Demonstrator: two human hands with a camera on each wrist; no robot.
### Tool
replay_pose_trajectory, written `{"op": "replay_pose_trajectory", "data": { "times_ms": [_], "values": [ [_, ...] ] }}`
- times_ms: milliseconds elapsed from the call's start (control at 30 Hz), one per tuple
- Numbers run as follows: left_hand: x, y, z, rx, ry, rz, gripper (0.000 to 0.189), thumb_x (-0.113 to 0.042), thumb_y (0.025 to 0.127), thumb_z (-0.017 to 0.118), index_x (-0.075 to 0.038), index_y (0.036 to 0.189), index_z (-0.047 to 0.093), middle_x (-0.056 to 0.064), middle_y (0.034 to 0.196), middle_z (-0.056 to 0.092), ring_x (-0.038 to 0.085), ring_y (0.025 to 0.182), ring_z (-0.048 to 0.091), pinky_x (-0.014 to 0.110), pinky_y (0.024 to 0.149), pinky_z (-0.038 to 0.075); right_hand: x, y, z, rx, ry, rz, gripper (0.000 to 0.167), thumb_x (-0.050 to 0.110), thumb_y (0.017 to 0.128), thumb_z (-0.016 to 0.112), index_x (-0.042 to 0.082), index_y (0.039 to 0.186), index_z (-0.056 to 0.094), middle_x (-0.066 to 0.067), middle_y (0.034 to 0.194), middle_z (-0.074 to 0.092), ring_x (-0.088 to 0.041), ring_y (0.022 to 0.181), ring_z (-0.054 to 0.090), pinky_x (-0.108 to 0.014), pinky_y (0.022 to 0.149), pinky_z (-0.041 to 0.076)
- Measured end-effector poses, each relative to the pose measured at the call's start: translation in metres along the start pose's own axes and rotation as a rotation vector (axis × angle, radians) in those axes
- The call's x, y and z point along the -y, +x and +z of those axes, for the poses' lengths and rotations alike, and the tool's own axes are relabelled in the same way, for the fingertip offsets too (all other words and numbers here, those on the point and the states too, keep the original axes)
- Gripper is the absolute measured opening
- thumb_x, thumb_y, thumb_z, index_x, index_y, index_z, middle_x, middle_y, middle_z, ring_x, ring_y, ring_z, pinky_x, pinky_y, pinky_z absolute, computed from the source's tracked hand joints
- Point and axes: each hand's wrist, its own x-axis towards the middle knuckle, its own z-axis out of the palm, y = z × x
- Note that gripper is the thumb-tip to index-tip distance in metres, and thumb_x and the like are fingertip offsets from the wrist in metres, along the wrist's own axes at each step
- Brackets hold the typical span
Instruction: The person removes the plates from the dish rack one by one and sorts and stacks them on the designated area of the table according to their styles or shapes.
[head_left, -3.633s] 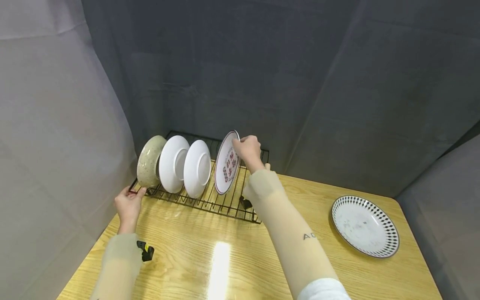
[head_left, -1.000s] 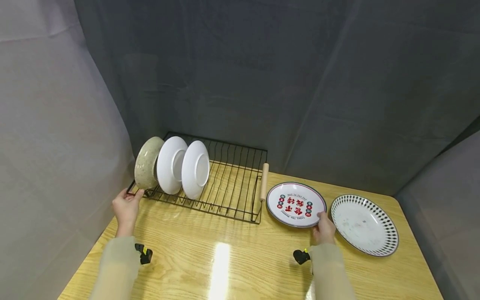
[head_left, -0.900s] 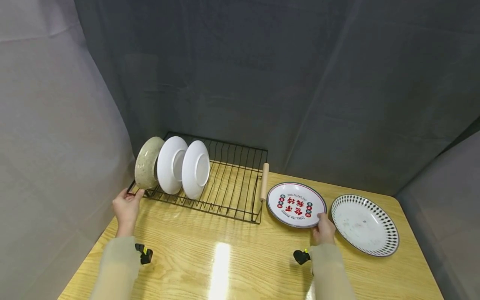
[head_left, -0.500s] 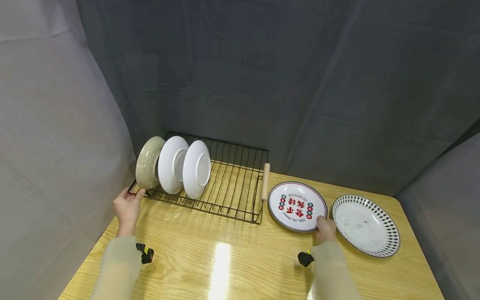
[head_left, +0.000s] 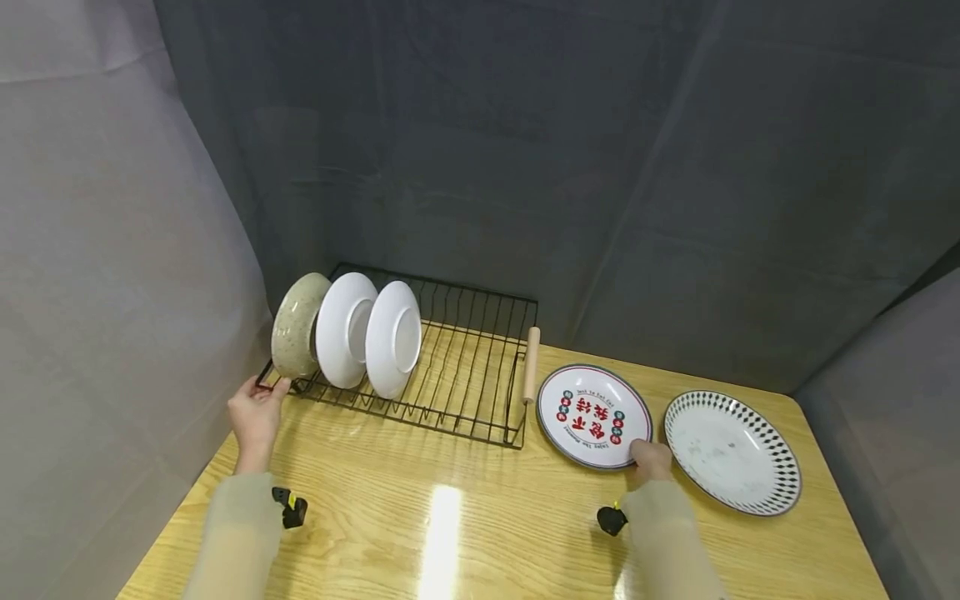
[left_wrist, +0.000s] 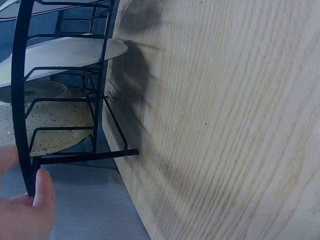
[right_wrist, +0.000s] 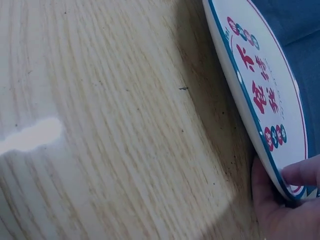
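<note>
My left hand [head_left: 255, 417] grips the front left corner of the black wire dish rack [head_left: 450, 429]; in the left wrist view the thumb and fingers [left_wrist: 46, 187] close around its bar. My right hand [head_left: 649, 462] pinches the near right rim of a white plate [head_left: 592, 417] printed with red characters. That plate lies face up, low over the table beside the rack. In the right wrist view the thumb is on top of the rim and fingers are underneath. A speckled beige bowl [head_left: 294, 329] and two white plates [head_left: 341, 333] stand on edge in the rack's left part.
A white oval dish [head_left: 727, 450] with a black diamond border lies at the right, close beside my right hand. The rack has a wooden handle [head_left: 530, 367] on its right end. Grey cloth walls [head_left: 480, 167] enclose the wooden table [head_left: 360, 517] behind and at both sides.
The printed plate, held upright over the rack earlier, has come down to the right of it. Over the last second it has turned slightly, its near rim shifting toward me. The left hand stays put.
</note>
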Motion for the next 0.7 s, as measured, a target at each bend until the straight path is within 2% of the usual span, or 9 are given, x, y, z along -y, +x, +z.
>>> {"op": "replay_pose_trajectory", "data": {
  "times_ms": [133,200,233,333,433,500,567,700],
  "values": [
    [0.001,0.000,0.000,-0.006,0.006,0.017,0.055,-0.016,0.085,0.065,0.015,0.125,0.044,0.027,0.099,0.057,-0.009,0.062,0.041,0.003,0.056,0.034,-0.002,0.004,0.003,-0.039,-0.059,-0.006,0.061,-0.008,0.076,0.033,-0.022,0.133,0.017,-0.032,0.140,0.023,-0.036,0.125,0.023,-0.044,0.108,0.018],
    [0.001,0.000,-0.001,-0.006,0.007,0.021,0.056,-0.016,0.085,0.065,0.015,0.125,0.044,0.027,0.099,0.057,-0.007,0.064,0.041,0.003,0.057,0.033,-0.004,0.008,0.003,-0.051,-0.128,-0.023,0.059,-0.006,0.077,0.035,-0.021,0.132,0.022,-0.033,0.138,0.026,-0.038,0.124,0.026,-0.045,0.108,0.020],
    [0.001,0.000,-0.001,-0.007,0.011,0.020,0.056,-0.016,0.085,0.065,0.015,0.126,0.044,0.027,0.099,0.057,-0.005,0.065,0.042,0.003,0.057,0.033,-0.009,0.016,0.003,-0.063,-0.162,-0.051,0.058,-0.002,0.077,0.038,-0.019,0.131,0.027,-0.034,0.135,0.030,-0.039,0.121,0.030,-0.044,0.105,0.026],
    [0.001,0.000,-0.001,-0.006,0.012,0.014,0.056,-0.017,0.085,0.064,0.015,0.126,0.043,0.026,0.101,0.056,0.004,0.072,0.047,0.003,0.058,0.033,-0.010,0.018,0.002,-0.076,-0.259,-0.082,0.055,0.001,0.078,0.041,-0.017,0.129,0.034,-0.035,0.131,0.033,-0.041,0.116,0.034,-0.046,0.103,0.029],
    [0.001,-0.001,-0.002,0.001,0.009,0.008,0.057,-0.017,0.086,0.064,0.015,0.128,0.041,0.027,0.103,0.056,0.016,0.081,0.050,0.005,0.060,0.033,-0.006,0.010,0.003,-0.098,-0.282,-0.080,0.054,0.000,0.076,0.040,-0.016,0.128,0.037,-0.035,0.130,0.034,-0.041,0.115,0.034,-0.047,0.103,0.029],
    [0.001,-0.001,-0.002,0.005,0.006,0.010,0.057,-0.017,0.086,0.063,0.014,0.128,0.041,0.027,0.104,0.055,0.022,0.085,0.051,0.007,0.062,0.034,0.003,-0.003,0.004,-0.102,-0.267,-0.057,0.054,-0.002,0.076,0.037,-0.017,0.128,0.035,-0.036,0.132,0.032,-0.043,0.120,0.031,-0.047,0.106,0.023],
    [0.000,-0.001,-0.002,0.008,0.005,0.012,0.057,-0.017,0.086,0.063,0.014,0.128,0.041,0.027,0.104,0.055,0.024,0.087,0.051,0.010,0.064,0.035,0.007,-0.011,0.005,-0.112,-0.245,-0.050,0.055,-0.003,0.076,0.035,-0.018,0.128,0.034,-0.037,0.132,0.031,-0.044,0.121,0.031,-0.047,0.106,0.023],
    [0.001,0.000,-0.001,0.004,0.017,0.021,0.056,-0.017,0.086,0.064,0.014,0.127,0.043,0.027,0.103,0.056,0.023,0.086,0.051,0.010,0.064,0.035,0.011,-0.020,0.007,-0.127,-0.245,-0.039,0.053,-0.002,0.075,0.036,-0.021,0.124,0.036,-0.037,0.126,0.038,-0.042,0.111,0.038,-0.045,0.102,0.032]
  ]
}}
